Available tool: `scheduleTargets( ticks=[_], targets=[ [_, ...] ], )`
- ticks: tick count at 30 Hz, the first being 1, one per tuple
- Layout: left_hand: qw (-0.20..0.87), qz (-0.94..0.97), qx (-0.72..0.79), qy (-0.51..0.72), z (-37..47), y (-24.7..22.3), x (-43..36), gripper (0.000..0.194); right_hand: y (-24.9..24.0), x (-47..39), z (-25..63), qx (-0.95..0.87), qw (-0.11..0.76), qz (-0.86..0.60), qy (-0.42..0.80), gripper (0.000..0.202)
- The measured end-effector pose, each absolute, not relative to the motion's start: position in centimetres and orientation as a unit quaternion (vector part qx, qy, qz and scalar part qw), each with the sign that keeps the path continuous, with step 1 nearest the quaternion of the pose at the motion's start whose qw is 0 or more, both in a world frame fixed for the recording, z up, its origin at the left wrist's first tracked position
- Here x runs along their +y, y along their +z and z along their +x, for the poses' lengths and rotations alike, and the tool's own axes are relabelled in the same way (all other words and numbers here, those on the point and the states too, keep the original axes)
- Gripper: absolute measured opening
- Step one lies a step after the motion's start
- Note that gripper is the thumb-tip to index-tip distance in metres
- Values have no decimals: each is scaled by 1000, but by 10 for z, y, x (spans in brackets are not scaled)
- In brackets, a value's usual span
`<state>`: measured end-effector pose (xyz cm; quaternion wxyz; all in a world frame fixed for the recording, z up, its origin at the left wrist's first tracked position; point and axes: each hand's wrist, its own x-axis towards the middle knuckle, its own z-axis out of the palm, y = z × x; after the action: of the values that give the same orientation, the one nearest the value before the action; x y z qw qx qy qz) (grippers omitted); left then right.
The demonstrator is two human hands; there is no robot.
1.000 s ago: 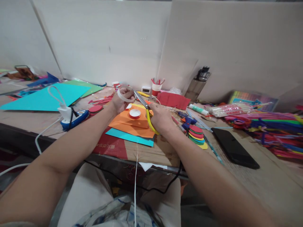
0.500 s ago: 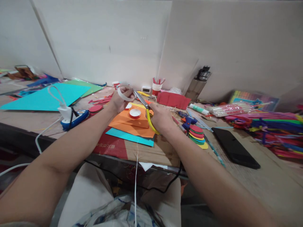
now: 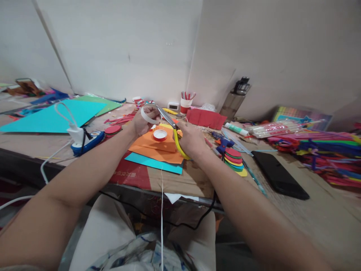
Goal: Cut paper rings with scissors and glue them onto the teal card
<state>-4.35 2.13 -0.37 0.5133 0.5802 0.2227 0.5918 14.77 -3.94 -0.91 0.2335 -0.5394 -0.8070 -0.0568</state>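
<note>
My left hand (image 3: 146, 122) is closed on a white paper ring (image 3: 149, 116), which loops out around the fingers. My right hand (image 3: 191, 137) grips scissors (image 3: 167, 117) with yellow handles. Their blades point up and left, the tips at the fingers of my left hand. Whether the blades touch the ring I cannot tell. Below both hands, a shallow round white piece with a red rim (image 3: 160, 135) lies on orange sheets (image 3: 152, 145). A turquoise sheet (image 3: 153, 162) sticks out from under them.
Coloured discs (image 3: 234, 162), a black phone (image 3: 279, 175) and bundled pipe cleaners (image 3: 332, 154) lie at right. Behind stand a cup of pens (image 3: 185, 104) and a bottle (image 3: 236, 98). A blue power strip (image 3: 87, 143) and a large turquoise sheet (image 3: 56, 116) are at left.
My left hand has shifted slightly to the right with the ring, closer to the scissors. The scissor blades look a little nearer the fingers; both grips are kept.
</note>
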Motion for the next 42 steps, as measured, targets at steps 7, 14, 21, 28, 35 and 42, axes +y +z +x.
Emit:
scheduleTargets(
  ticks=[7, 14, 21, 28, 35, 42],
  targets=[
    [524, 573, 230, 587, -46, -5, 24, 23, -9, -40, 148, -807, 222, -545, -57, 40],
    [494, 558, 229, 626, -48, -8, 28, 19, -10, -38, 148, -803, 212, -554, -59, 40],
    [506, 575, 215, 606, -50, -14, 32, 18, -12, -40, 148, -802, 230, -544, -92, 38],
    [515, 582, 208, 594, -49, -11, 28, 20, -10, -39, 149, -806, 226, -541, -83, 37],
    [510, 583, 244, 584, -47, -5, 24, 22, -9, -39, 149, -809, 221, -542, -66, 40],
    [507, 560, 236, 611, -52, -9, 31, 19, -13, -36, 149, -805, 211, -550, -71, 44]
  ],
)
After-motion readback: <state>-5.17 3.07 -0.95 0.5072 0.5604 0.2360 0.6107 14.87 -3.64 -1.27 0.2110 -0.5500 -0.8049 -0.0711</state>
